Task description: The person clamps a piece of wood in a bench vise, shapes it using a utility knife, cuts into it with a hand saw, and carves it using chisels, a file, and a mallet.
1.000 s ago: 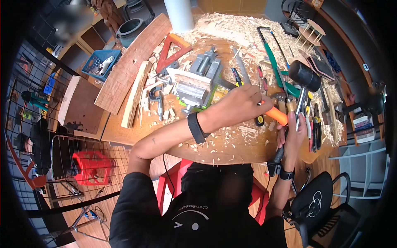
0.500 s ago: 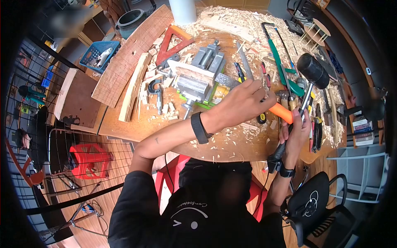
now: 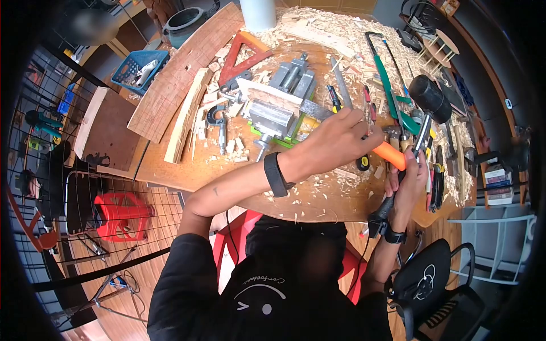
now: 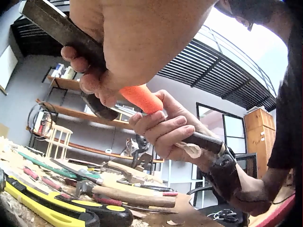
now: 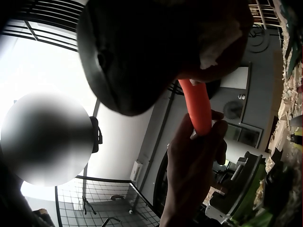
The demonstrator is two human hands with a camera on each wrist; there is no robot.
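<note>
My left hand grips a wide flat chisel near the base of its blade. Its orange handle points right, toward my other hand. A rubber mallet with a black head and metal shaft is held in my right hand, head up. Fingertips of that hand lie right at the end of the orange handle in the left wrist view. Behind the chisel blade, a grey vise clamps a pale wooden board. In the right wrist view, a dark shape hides much of the scene.
Wood shavings cover the back of the table. A hammer, a green-framed saw and several knives and pliers lie at the right. Left of the vise are a micrometer, a red triangle square and long boards.
The mallet head has shifted slightly right and the right hand with it. The chisel stays in the left hand, its handle end slightly farther right. The camera view has tilted a little.
</note>
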